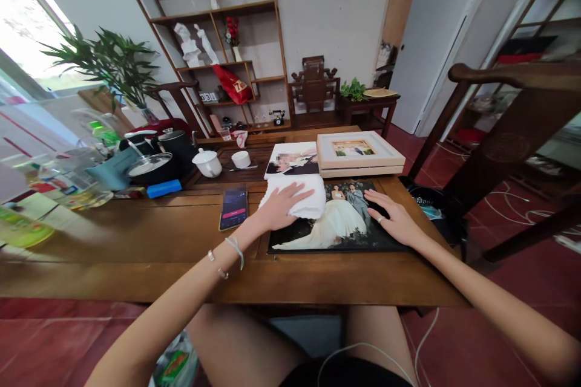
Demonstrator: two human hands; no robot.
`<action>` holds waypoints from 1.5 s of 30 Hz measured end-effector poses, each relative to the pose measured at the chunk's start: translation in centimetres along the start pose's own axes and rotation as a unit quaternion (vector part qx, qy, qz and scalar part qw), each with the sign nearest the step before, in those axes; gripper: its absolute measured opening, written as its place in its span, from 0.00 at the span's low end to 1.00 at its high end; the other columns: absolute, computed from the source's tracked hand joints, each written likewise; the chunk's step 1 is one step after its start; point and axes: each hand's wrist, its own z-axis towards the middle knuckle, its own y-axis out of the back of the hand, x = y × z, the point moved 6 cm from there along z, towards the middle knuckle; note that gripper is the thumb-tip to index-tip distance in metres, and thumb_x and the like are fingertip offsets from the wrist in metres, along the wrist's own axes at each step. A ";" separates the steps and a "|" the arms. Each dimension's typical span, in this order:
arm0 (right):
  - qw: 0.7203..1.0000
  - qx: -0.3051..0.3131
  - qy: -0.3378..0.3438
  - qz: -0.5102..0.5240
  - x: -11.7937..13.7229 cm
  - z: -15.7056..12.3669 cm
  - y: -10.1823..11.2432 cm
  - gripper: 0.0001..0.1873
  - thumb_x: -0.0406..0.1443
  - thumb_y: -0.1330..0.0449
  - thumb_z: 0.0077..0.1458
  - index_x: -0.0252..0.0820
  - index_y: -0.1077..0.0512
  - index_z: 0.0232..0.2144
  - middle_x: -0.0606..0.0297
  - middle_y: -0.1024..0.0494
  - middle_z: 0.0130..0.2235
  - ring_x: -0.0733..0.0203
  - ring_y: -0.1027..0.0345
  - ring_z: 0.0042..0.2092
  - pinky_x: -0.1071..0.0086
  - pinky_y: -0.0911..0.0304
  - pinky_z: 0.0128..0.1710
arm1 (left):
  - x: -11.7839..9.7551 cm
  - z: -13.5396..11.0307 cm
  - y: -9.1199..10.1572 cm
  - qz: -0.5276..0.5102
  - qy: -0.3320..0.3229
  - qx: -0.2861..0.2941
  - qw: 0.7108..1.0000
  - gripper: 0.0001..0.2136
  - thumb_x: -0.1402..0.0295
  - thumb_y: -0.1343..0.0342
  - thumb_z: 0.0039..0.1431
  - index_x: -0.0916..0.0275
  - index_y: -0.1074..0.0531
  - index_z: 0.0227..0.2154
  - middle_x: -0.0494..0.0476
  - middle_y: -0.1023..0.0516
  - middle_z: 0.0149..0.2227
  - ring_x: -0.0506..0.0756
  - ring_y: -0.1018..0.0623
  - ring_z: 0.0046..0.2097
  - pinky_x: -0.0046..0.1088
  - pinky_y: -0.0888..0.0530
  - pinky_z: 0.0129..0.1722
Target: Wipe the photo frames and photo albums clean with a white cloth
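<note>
My left hand lies flat with fingers stretched out on a folded white cloth. The cloth rests over the upper left corner of a large wedding photo and touches the lower edge of a smaller photo print behind it. On the right part of the large photo rests my right hand, its fingers extended and a ring on one of them. Both hands hold nothing. Just left of the cloth lies a phone with its screen lit.
A pale boxed picture frame lies at the table's back right. To the left stand a white lidded cup, a small white bowl, a blue block, a dark kettle and several bottles. A wooden chair stands right of the table.
</note>
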 end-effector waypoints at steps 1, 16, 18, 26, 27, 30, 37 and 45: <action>1.000 0.001 0.000 -0.001 0.0 0.0 0.0 0.23 0.42 0.47 0.61 0.35 0.29 0.53 0.48 0.30 0.58 0.47 0.40 0.62 0.48 0.46 0.63 | 0.6 0.7 0.0 0.001 -0.002 -0.002 1.000 0.36 0.72 0.51 0.56 0.50 0.55 0.67 0.55 0.55 0.70 0.61 0.53 0.69 0.52 0.45 0.62; 1.000 0.001 -0.012 -0.003 -0.1 -0.1 0.0 0.21 0.42 0.47 0.61 0.41 0.29 0.53 0.53 0.31 0.59 0.50 0.41 0.63 0.48 0.47 0.63 | -2.1 -3.8 -1.1 0.016 0.009 -0.029 0.999 0.45 0.81 0.52 0.46 0.49 0.59 0.67 0.52 0.61 0.71 0.61 0.60 0.70 0.54 0.51 0.64; 1.000 -0.001 -0.012 -0.001 -0.1 -0.1 0.0 0.21 0.42 0.47 0.60 0.42 0.29 0.53 0.54 0.31 0.59 0.50 0.41 0.63 0.48 0.47 0.63 | -3.4 -5.5 -1.3 0.016 0.013 -0.019 1.000 0.46 0.81 0.52 0.45 0.48 0.60 0.67 0.52 0.62 0.71 0.62 0.61 0.70 0.55 0.52 0.64; 1.000 0.009 -0.009 -0.002 0.0 0.0 0.0 0.23 0.43 0.48 0.61 0.37 0.30 0.54 0.49 0.31 0.59 0.49 0.41 0.62 0.48 0.47 0.63 | -9.3 -10.8 -2.0 -0.006 0.003 0.030 1.000 0.52 0.82 0.50 0.38 0.47 0.64 0.67 0.53 0.68 0.71 0.66 0.64 0.69 0.61 0.58 0.63; 1.000 0.009 -0.009 -0.003 0.0 0.0 0.0 0.23 0.43 0.48 0.61 0.37 0.30 0.54 0.49 0.31 0.59 0.49 0.41 0.63 0.48 0.47 0.64 | -9.6 -11.0 -1.9 -0.010 0.002 0.033 0.999 0.53 0.82 0.49 0.38 0.46 0.64 0.67 0.52 0.68 0.71 0.66 0.64 0.69 0.61 0.58 0.63; 1.000 0.004 -0.009 -0.002 0.0 -0.1 0.0 0.22 0.43 0.47 0.60 0.41 0.29 0.53 0.52 0.31 0.59 0.49 0.40 0.62 0.49 0.46 0.63 | -9.3 -10.3 -1.7 -0.021 -0.001 0.033 0.999 0.50 0.80 0.49 0.41 0.45 0.63 0.67 0.50 0.65 0.71 0.65 0.62 0.70 0.59 0.56 0.64; 1.000 -0.014 -0.007 0.019 0.0 0.0 0.1 0.20 0.42 0.46 0.60 0.47 0.28 0.52 0.59 0.29 0.59 0.49 0.40 0.62 0.47 0.47 0.63 | -3.3 -3.9 -0.3 -0.046 -0.011 0.009 0.999 0.40 0.76 0.50 0.50 0.49 0.54 0.67 0.53 0.56 0.70 0.62 0.53 0.69 0.53 0.48 0.64; 1.000 -0.010 -0.007 0.011 -0.1 0.0 0.1 0.20 0.42 0.46 0.60 0.45 0.29 0.53 0.56 0.30 0.59 0.50 0.40 0.62 0.48 0.46 0.63 | 1.5 1.9 0.0 -0.016 -0.001 -0.028 0.999 0.36 0.74 0.50 0.54 0.52 0.51 0.66 0.55 0.52 0.69 0.60 0.50 0.69 0.47 0.46 0.64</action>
